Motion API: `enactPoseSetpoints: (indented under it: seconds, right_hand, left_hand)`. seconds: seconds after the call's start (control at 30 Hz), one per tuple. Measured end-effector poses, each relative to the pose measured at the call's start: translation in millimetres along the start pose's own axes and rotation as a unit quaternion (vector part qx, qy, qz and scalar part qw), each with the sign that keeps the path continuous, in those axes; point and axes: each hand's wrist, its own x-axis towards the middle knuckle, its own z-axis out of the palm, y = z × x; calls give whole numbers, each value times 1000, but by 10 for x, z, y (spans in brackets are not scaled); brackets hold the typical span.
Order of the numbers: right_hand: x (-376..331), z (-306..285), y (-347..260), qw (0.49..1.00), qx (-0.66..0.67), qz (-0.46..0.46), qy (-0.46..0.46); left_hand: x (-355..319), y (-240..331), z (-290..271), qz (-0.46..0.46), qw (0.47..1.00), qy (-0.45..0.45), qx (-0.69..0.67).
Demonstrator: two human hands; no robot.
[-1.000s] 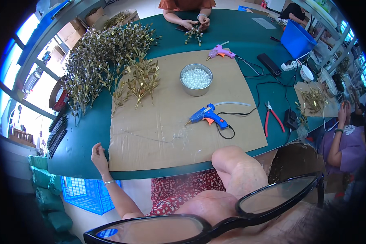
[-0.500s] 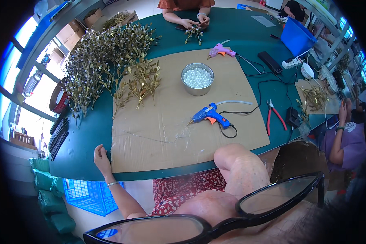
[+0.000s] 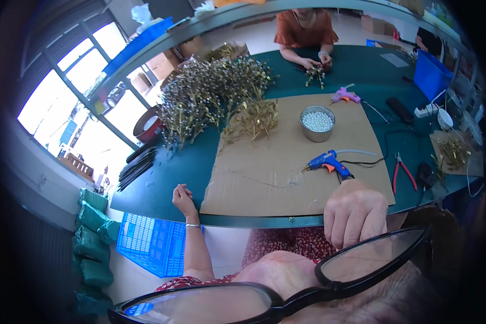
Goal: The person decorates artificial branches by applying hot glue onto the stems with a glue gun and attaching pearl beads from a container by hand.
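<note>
My left hand (image 3: 184, 199) rests at the front edge of the green table, beside the cardboard sheet (image 3: 248, 189). Its fingers are loosely curled, with nothing showing in them. Raised close to the camera, my right hand (image 3: 355, 211) is folded into a loose fist, back outward; no object sticks out of it. Just beyond it lies a blue glue gun (image 3: 329, 162) with a clear glue stick in its rear. A metal bowl of white pearl beads (image 3: 317, 123) stands farther back on the cardboard. Gold leafy sprigs (image 3: 254, 120) lie at the cardboard's far left corner.
A heap of beaded branches (image 3: 205, 100) covers the far left, with dark stems (image 3: 137, 167) nearer. Red-handled pliers (image 3: 404, 174), cords and a blue bin (image 3: 433, 74) occupy the right. Across the table a person (image 3: 308, 40) handles a sprig near a pink glue gun (image 3: 345, 95).
The view has swung, so the table sits farther right in the picture. My right hand has come up into view, where its forearm showed before. My left hand stays at the table edge.
</note>
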Motion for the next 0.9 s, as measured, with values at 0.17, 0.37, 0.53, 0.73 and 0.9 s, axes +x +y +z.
enactPoseSetpoints:
  seconds: [0.17,0.37,0.53,0.73,0.9]
  right_hand:
    - [322,440,151,996,-28,87,23]
    - [-137,944,307,904,64,324,271]
    - [-856,1664,734,644,-9,486,591]
    - [-1662,2383,1077,378,-104,581,713]
    - [-1486,2136,1048,428,-109,606,661]
  left_hand:
    - [-549,337,-349,52,993,101,12]
    - [-2029,-66,-369,-53,968,-233,81]
    - [-2479,-48,320,184,836,-434,281]
    - [-2463,-359,579,170,810,-490,274]
    - [-2480,-123,248,259,761,-567,181]
